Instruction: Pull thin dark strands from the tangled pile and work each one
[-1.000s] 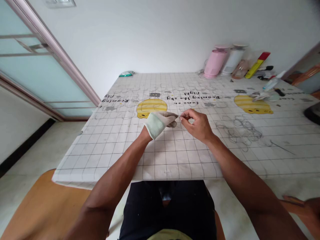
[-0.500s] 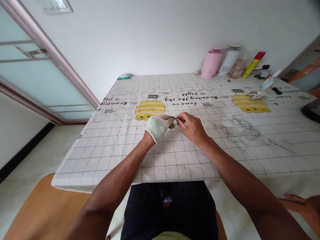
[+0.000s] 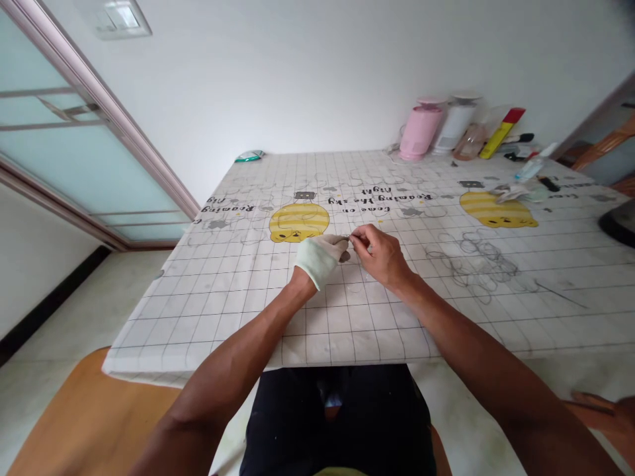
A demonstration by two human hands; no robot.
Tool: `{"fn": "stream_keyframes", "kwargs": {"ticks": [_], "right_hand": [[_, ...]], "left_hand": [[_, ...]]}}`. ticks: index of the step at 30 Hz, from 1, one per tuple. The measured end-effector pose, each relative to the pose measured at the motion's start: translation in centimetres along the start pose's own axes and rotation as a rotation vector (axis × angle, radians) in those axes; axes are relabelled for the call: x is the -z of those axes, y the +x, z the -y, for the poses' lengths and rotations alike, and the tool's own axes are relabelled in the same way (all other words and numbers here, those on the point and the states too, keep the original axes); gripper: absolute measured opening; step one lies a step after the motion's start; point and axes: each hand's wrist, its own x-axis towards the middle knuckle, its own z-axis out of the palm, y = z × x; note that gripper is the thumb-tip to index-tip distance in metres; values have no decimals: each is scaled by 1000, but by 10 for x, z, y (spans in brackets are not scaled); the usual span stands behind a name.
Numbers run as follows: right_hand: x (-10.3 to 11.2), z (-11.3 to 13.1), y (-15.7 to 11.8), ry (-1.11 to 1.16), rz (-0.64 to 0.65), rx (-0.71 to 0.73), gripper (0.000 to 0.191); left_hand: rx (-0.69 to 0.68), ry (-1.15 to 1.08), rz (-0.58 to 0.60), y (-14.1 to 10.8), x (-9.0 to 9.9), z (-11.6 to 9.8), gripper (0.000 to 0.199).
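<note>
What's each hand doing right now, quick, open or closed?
Gloved left hand: closed; anything pinched there is too small to tell.
Bare right hand: closed in a pinch; anything held is too small to tell.

Interior of what appears to be a home. Indicative features: at centre, a checked tablecloth (image 3: 347, 330) printed with yellow cartoon bears and lettering; between nine and ten o'clock, a frosted-glass door (image 3: 59, 158) in a pinkish frame; between ten and eleven, a wall switch (image 3: 122, 20); near half past one, a pink canister (image 3: 421, 132) against plain white wall (image 3: 297, 73).
</note>
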Motion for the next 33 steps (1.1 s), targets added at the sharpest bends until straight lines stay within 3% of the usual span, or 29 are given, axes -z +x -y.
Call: {"fn": "stream_keyframes", "kwargs": {"ticks": [5,9,14,27,30,33], "right_hand": [[19,8,3,125,-30,-85,24],[20,10,4,145,-39,5,21],[11,6,3,106,-62,129,19],[20,-4,3,95,73,155,26],[28,-1,8,169,67,97,24],[38,1,13,320,2,-96,31]], "left_hand": [[51,-138,-91,-2,5,-4,26],[57,-168,-119,-1,3,-4,28],[44,-137,-99,1,0,-2,26],[22,-115,-53,-3,0,0,26],[30,-137,-42,-1,3,2,26],[26,-161,-51,1,6,1,27]]}}
